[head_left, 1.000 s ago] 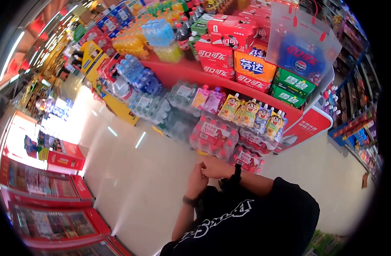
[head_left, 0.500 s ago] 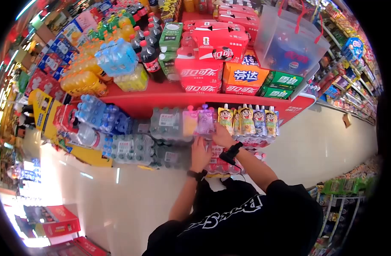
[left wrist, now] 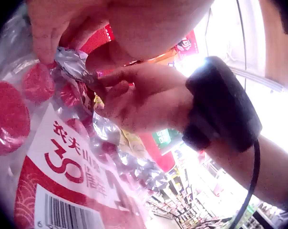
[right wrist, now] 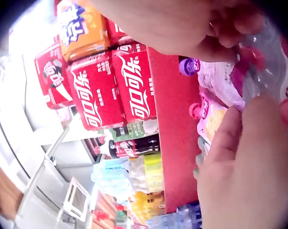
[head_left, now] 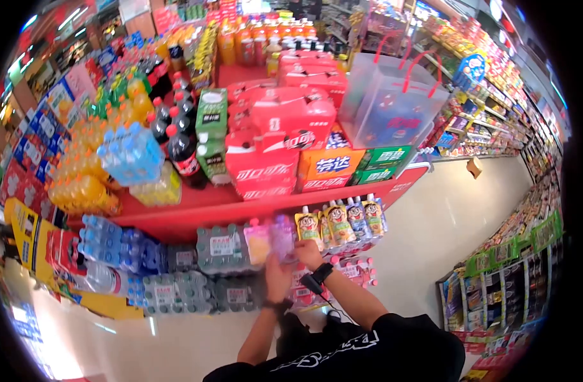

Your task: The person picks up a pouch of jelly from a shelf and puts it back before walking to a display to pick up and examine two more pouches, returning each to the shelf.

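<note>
Two spouted pouches, one pink and peach (head_left: 258,246), the other purple (head_left: 282,239), stand side by side at the front of the stacked drinks. With fingers bent at its lower part, my left hand (head_left: 278,281) holds the pink pouch (right wrist: 210,118). My right hand (head_left: 309,254) pinches the lower edge of the purple pouch (right wrist: 221,80); its fingertips are partly hidden. In the left wrist view, silvery foil (left wrist: 75,65) shows between the two hands, above a pack of red-capped bottles (left wrist: 38,84).
Yellow cartoon pouches (head_left: 338,221) stand to the right. Wrapped green-capped bottles (head_left: 220,247) are at the left. Behind runs a red display ledge (head_left: 196,213) with red drink cartons (head_left: 264,170), bottles and a clear bag (head_left: 393,102). Shelving (head_left: 505,286) lines the right side.
The view has swung, with the display now lower and more to the left. Both hands, together near my body a second ago, have reached out to the two pouches.
</note>
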{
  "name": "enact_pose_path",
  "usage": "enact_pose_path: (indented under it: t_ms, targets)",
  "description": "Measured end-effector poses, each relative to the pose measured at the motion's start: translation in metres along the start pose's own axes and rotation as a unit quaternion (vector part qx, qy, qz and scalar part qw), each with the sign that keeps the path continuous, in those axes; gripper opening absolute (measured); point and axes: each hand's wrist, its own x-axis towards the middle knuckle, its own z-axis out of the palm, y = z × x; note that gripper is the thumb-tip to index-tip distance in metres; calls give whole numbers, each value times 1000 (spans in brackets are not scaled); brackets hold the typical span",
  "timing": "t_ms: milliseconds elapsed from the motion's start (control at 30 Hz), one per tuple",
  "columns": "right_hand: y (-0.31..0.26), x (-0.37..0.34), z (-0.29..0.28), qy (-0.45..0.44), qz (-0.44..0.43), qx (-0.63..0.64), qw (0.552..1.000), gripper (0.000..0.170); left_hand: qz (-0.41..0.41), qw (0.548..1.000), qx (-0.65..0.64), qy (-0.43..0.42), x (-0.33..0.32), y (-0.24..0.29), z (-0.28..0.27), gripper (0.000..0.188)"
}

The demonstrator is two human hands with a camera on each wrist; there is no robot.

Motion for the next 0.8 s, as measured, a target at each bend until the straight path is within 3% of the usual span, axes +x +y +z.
enact_pose_path:
  t_ms: [133,167,200,267,300,333,400,433,533,567,600,633,700,733,800]
  targets:
    - [37,-13,4,16,-102,86,991,8,-76,992,-85,46,-6,22,-9,29]
    - [38,-20,0,13,-98,105,990,8,-126,975,-168,68,-14,38,-7,21]
    - [26,-33,-14,7,-86,112,990,9,-104,977,-151,106,-23,18,3,21]
    - [-5,-63,-51,-31,-22,167,985,10,-165,957,-212,109,-38,18,14,33]
    - [-29,-81,-76,-57,33,213,975,11,-156,960,-196,127,-46,29,20,37]
    - [-40,-98,-100,-80,38,244,966,11,-132,959,-207,143,-56,43,30,25]
    - [3,-109,-126,-87,-30,213,973,11,-166,947,-266,64,-74,22,55,25]
    - [13,-119,-148,-85,-69,213,971,13,-173,948,-265,24,-82,38,65,24]
    - [43,-159,-230,-84,-49,177,979,11,-216,930,-283,-90,-120,119,103,23]
    - [47,-174,-258,-73,13,207,975,11,-241,914,-301,-128,-131,156,116,23]
    - [77,-179,-271,-60,-27,217,974,13,-267,896,-312,-168,-140,179,132,22]
    - [81,-191,-303,-68,-26,221,972,14,-265,884,-324,-208,-151,149,163,22]
    - [87,-223,-352,-47,-6,259,965,15,-179,927,-220,-247,-173,85,231,23]
    - [97,-233,-375,-16,8,285,958,16,-128,939,-174,-269,-176,104,260,24]
    - [116,-258,-423,25,39,306,951,17,-144,921,-196,-306,-189,165,300,25]
